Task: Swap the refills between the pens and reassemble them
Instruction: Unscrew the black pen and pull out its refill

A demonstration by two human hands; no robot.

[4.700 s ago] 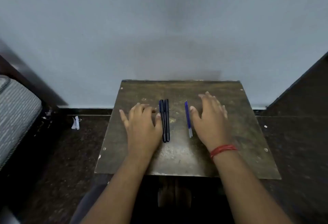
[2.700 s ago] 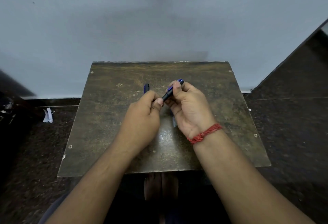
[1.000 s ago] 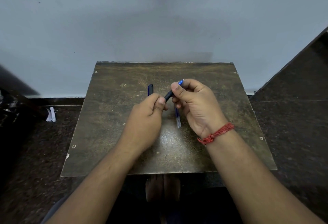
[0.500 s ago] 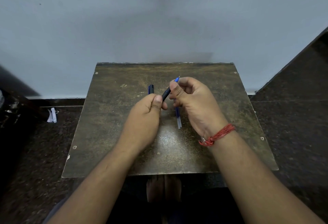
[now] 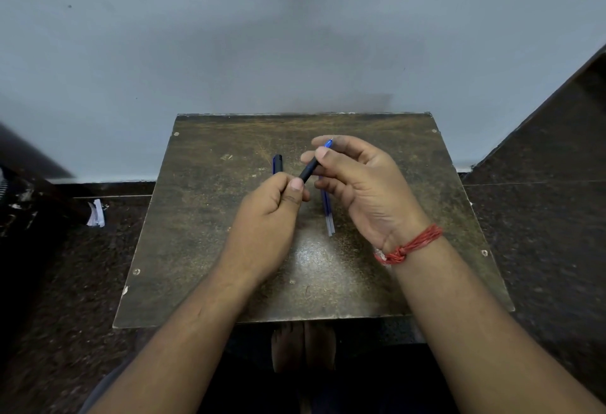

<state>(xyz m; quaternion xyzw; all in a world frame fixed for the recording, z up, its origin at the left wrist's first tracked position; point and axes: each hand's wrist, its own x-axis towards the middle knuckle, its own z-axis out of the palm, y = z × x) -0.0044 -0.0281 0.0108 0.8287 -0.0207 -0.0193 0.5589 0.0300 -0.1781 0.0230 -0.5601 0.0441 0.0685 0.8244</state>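
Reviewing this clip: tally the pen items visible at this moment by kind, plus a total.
Dark pens: 2, one held by the left hand and right hand, the dark pen with a blue tip, and one dark pen lying on the worn brown table, mostly hidden behind the left hand.
Loose blue refills: 1, the thin blue refill with a clear end on the table.
Total: 3.

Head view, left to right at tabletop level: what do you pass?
Crumpled paper scrap on the floor → dark pen lying on the table → refill lying on the table → red wrist thread.
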